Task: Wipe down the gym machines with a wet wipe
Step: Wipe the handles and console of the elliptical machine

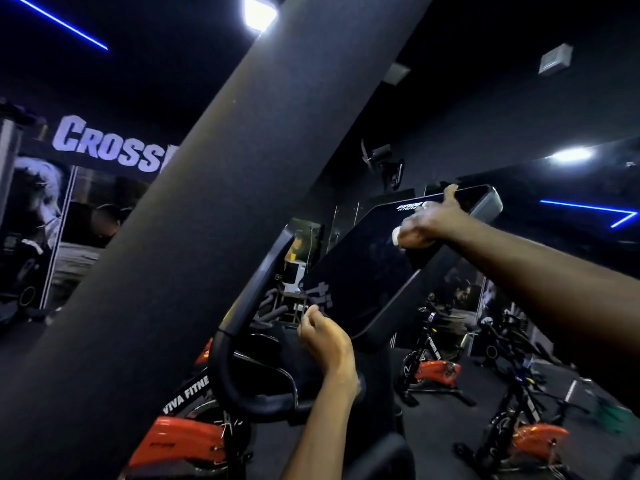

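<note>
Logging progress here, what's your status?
Right hand presses wet wipe on console screen. Left hand grips screen's lower edge. Thick black post blocks left view.

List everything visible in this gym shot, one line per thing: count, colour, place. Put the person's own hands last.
Console screen: one, black, tilted, centre right.
Wet wipe: one, white, under the right hand on the screen.
Handlebar: one, black, curved, below left of the screen.
Thick column: one, dark grey, diagonal across the left half.
Spin bikes: at least three, black with red flywheel covers, on the floor behind.
Wall lettering: one sign, white, upper left.
Ceiling light: one, white, top centre.
Blue light strips: two seen, upper left and far right.
Left hand: pinches the screen's lower edge.
Right hand: presses the wipe near the screen's top.
</note>
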A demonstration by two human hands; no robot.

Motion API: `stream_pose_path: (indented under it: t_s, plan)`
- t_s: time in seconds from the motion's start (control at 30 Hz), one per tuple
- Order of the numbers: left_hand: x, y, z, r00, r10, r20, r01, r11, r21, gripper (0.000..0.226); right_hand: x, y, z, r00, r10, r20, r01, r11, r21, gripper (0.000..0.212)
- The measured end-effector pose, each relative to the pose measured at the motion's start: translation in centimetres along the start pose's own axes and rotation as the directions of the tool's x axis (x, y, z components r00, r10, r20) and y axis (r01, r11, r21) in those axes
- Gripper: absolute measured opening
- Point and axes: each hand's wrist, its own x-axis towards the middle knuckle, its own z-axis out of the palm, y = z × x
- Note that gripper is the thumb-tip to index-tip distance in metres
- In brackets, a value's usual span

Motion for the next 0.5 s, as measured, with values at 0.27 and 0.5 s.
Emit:
stream_pose_path:
  t_s: [0.27,0.5]
  plan:
    - [0.5,-0.2,-0.3,0.998,-0.059,0.025,0.062,0.989,-0.136,0.022,-4.9,-10.1,6.6,0.817,-0.212,0.536,0.474,0.775,-0.417,0.037]
    - [0.6,0.2,-0.9,0.993,-0.109,0.045,0.115,0.983,-0.141,0.031,-4.0,-9.6,5.5,0.881,-0.196,0.430,0.398,0.800,-0.449,0.037]
